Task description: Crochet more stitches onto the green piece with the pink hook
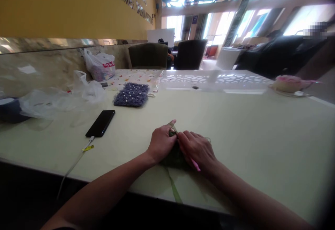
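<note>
At the far left of the pale counter, a dark roll sits at about 9 o'clock from your hands, with a crumpled clear plastic bag beside it. Farther off, at about 11 o'clock, stands a white printed bag. Nearer you, at about 10 o'clock, a black phone lies at an angle, and a white cable runs from it toward the counter's near edge. A purple beaded pad rests at about 12 o'clock, well beyond your hands.

At the center, your left hand curls around a green leaf bundle, with the thumb raised at its upper tip. Your right hand presses against it from the other side, fingers together, and a pink stick pokes out below at about 4 o'clock. A loose leaf strip trails toward you. Hold both hands close so the folds stay tight, and watch that strip. Far right, at about 2 o'clock, sits a plate bearing something pink.
</note>
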The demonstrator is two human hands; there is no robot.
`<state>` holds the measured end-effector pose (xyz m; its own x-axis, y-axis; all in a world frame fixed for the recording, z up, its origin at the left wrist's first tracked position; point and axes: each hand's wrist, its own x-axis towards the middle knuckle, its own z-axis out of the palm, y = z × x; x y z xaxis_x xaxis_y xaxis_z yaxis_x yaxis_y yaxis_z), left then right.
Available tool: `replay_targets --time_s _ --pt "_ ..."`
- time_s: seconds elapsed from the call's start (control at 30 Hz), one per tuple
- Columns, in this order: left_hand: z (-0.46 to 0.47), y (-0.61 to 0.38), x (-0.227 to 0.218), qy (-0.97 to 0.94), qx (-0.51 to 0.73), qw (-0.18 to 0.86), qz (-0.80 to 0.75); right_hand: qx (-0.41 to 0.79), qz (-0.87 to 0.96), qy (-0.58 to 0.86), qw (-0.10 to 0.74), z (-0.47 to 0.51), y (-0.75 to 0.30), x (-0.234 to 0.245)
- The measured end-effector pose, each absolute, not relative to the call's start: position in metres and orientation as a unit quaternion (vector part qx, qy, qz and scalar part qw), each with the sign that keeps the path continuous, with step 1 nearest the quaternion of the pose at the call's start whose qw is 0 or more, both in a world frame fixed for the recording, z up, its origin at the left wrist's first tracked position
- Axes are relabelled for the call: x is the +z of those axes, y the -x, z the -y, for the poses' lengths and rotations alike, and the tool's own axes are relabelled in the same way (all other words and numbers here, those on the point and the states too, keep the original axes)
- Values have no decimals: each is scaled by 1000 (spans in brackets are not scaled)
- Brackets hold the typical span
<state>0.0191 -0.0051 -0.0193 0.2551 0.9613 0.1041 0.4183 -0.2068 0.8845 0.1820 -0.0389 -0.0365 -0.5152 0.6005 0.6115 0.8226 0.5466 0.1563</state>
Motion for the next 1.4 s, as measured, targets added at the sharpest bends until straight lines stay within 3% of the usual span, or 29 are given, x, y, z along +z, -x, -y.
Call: replay_targets --time_s 0.23,0.43,0.6,0.83,0.97,1.07,1.2,1.3,1.4 --pt "1 -18 -22 -465 353 723 -369 -292 814 386 320 44 -184 -38" --pt "-5 -10 -16 -417 285 808 -302 -214 877 255 347 34 -211 -23" --pt "-11 -5 -15 -427 300 794 -311 -154 878 265 366 33 -218 -14" --pt "-12 2 -5 -577 290 669 -369 248 832 288 405 36 -228 -1" --pt "-9 1 -4 -598 299 651 -359 363 772 313 417 32 -230 0" --pt "-5 -5 -8 -530 305 717 -335 350 756 330 443 33 -223 -7" --pt "2 -10 -13 -463 289 780 -306 196 799 352 447 40 -212 -16" --pt "0 -7 -11 -553 258 716 -339 106 816 346 450 44 -209 -19" --pt "-5 -5 -8 -640 291 591 -396 112 795 359 476 44 -208 -22"
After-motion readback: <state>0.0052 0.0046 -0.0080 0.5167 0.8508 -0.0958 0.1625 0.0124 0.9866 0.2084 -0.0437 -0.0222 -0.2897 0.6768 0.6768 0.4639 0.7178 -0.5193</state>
